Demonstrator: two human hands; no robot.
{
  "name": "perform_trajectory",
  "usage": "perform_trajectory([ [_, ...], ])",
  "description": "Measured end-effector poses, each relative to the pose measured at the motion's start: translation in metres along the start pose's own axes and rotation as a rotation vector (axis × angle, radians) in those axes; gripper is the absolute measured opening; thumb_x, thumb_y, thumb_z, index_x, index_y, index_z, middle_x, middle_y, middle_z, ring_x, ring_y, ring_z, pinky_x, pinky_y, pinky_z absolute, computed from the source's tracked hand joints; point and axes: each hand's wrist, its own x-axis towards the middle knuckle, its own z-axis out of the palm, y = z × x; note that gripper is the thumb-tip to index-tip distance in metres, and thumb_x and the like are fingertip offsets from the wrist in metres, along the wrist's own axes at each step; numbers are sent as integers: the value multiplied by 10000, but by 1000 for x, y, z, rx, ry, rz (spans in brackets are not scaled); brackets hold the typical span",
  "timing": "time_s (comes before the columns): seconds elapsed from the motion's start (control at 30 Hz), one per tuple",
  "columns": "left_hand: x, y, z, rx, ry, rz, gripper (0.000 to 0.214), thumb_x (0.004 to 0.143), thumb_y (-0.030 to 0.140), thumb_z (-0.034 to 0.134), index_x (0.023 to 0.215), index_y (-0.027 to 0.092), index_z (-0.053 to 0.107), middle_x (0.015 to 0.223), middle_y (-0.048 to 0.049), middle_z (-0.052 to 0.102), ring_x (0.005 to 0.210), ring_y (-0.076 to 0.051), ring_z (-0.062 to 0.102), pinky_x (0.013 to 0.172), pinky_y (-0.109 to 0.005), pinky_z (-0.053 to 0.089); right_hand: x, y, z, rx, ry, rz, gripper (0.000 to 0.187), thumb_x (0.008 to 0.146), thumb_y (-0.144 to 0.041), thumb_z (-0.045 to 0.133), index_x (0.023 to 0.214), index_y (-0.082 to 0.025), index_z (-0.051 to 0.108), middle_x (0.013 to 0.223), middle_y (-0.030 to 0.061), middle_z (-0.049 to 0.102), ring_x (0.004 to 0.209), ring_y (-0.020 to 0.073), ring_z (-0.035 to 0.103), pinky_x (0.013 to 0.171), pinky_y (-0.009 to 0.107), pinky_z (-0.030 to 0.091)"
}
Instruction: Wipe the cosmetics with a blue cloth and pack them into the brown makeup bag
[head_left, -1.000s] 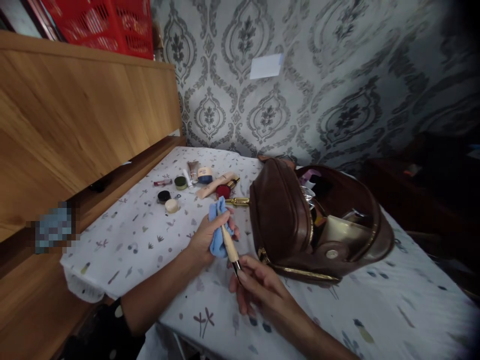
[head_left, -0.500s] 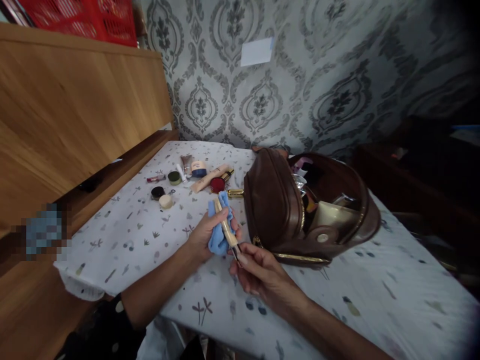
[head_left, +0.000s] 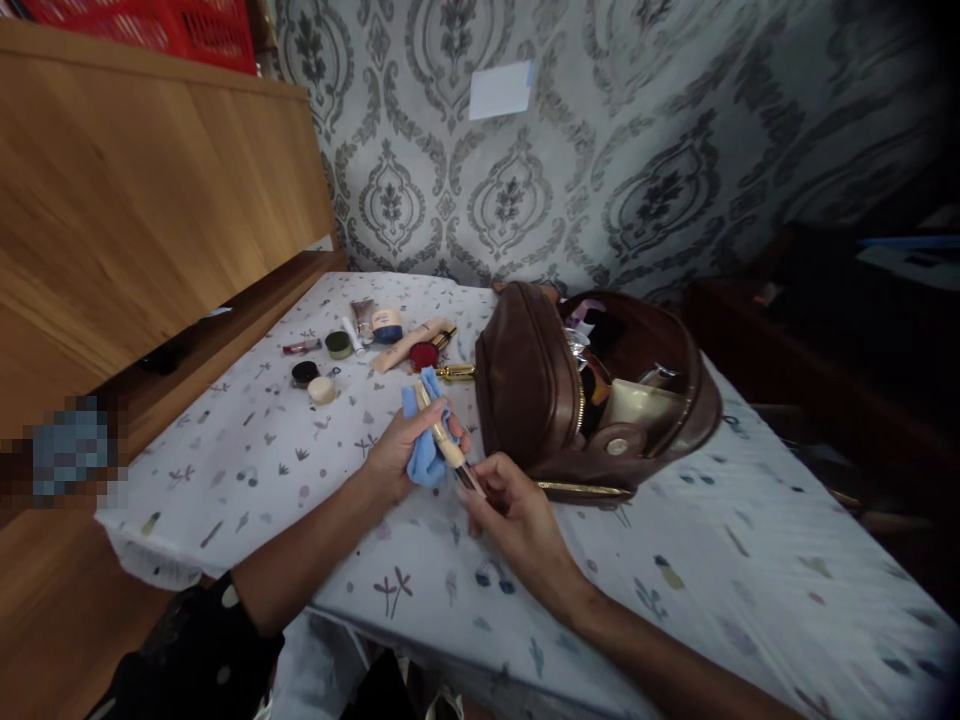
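On the printed tablecloth [head_left: 225,500], one blue cloth [head_left: 424,467] and one wooden-handled brush [head_left: 446,440] are gripped in the closed left hand [head_left: 397,455]. The brush's dark tip is pinched by the right hand [head_left: 521,530], just beside one open brown leather bag [head_left: 525,375].

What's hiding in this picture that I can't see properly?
All of these are in the head view:
The tip of the wooden-handled tool: the right hand covers it, so its kind is unclear.
Much of the blue cloth: the left hand hides it.
The bottom of the brown leather bag: too dark, and hidden by its contents.
The red crate: cut off by the top edge.
The square patch: pixelated.
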Motion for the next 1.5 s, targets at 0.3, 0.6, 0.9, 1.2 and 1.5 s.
perform_trajectory([
  [0.3,-2,6,0,-34,-120,-17,338,730,387,811,818,168,570,589,27,597,576,-139,609,576,-260,525,4,-9,-4,813,-355,473,416,641,-428,887,800,-120,657,561,-46,562,373,2,371,366,143,225],
  [0.6,-3,7,2,-13,-167,25,317,754,387,789,822,174,564,595,32,578,580,-129,574,571,-245,497,5,-7,-5,883,-384,504,403,667,-421,876,813,-114,659,557,-56,544,386,-3,376,369,129,213],
  [0.9,0,4,7,-5,-61,54,309,750,356,799,797,167,559,602,29,558,596,-121,570,650,-265,496,2,-7,0,618,-139,294,458,659,-482,855,788,-171,544,601,-47,609,403,32,434,386,162,236],
  [1.2,-11,10,15,31,-174,101,350,761,381,802,736,179,517,558,60,448,535,-82,440,579,-217,409,-1,-5,4,541,-229,214,513,699,-615,763,763,-187,487,596,-49,607,397,44,470,386,181,262],
  [1.5,-24,21,58,395,-254,236,379,695,481,829,843,177,658,814,-48,674,710,-170,618,653,-280,514,-33,-54,-46,300,14,-93,369,836,-523,691,957,-199,562,684,-46,587,497,72,524,460,193,395],
])
